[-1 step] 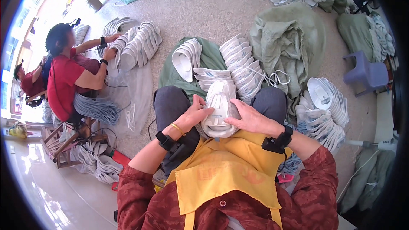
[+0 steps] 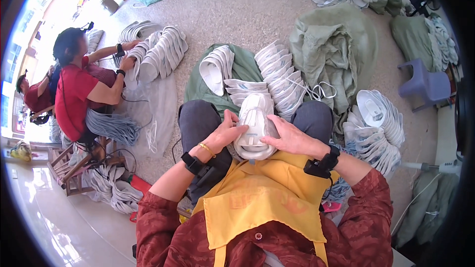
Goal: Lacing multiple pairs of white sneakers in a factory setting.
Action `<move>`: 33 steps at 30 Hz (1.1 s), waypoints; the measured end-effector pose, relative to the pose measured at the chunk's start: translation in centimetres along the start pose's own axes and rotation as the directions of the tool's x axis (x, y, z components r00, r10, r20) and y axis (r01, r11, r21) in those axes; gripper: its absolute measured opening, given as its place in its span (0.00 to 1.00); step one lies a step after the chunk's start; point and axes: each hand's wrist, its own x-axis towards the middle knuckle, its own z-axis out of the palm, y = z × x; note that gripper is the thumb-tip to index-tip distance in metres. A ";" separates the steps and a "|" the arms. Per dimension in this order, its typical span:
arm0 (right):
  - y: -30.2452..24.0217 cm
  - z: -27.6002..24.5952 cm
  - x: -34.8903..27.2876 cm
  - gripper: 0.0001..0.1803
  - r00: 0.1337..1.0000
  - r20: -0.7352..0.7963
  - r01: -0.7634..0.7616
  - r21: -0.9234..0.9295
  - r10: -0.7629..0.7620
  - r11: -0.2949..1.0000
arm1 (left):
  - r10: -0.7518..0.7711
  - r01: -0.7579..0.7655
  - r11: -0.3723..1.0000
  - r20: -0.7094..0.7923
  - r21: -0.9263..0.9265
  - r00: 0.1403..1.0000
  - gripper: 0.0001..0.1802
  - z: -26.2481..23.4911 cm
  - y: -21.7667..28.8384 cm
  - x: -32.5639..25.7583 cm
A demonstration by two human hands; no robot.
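Two hands grip one white shoe, which rests on the person's lap between the knees, above the yellow apron. The shoe's long axis runs away from the body, one end toward the apron and the other toward the stacks on the floor. It lies directly between the hands, and neither hand is clearly nearer.

The left hand clasps the shoe's left flank, fingers curled narrow against its side. The right hand lies against the right flank, fingers spread flat and pointing inward across the shoe. Both hands are in contact with the shoe. Each wrist carries a black band, and the left also carries a thin gold bangle.

Just beyond the shoe, rows of white shoes lie on a green cloth spread over the floor. Another person in a red shirt sits well apart at the left, both hands on a separate row of shoes.

Compared with the earlier frame, no difference is visible: shoe, hands and surrounding stacks occupy the same positions.
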 end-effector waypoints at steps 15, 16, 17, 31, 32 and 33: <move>-1.8 2.6 -5.4 0.42 0.973 -0.169 0.089 -0.359 -0.159 0.929 | 0.545 -0.476 0.744 -0.014 0.468 0.838 0.29 3.3 0.4 -4.3; -1.7 2.7 -5.6 0.41 0.959 -0.171 0.124 -0.462 -0.225 0.878 | 0.629 -0.511 0.626 0.005 0.589 0.777 0.29 3.8 0.5 -4.5; -1.9 2.9 -5.8 0.40 0.943 -0.167 0.149 -0.557 -0.286 0.817 | 0.795 -0.582 0.440 0.004 0.683 0.607 0.29 4.2 0.2 -4.6; 0.2 4.2 -9.4 0.13 0.644 -0.567 0.418 -0.300 -0.513 0.857 | 0.687 -0.517 0.460 0.080 0.722 0.722 0.24 4.6 2.4 -7.1; 0.7 3.5 -10.0 0.13 0.653 -0.564 0.413 -0.293 -0.505 0.862 | 0.681 -0.520 0.472 0.080 0.712 0.728 0.24 4.5 2.4 -7.1; 1.2 2.4 -10.7 0.11 0.621 -0.694 0.337 -0.183 -0.364 0.923 | 0.675 -0.522 0.485 0.079 0.702 0.734 0.23 4.5 2.5 -7.0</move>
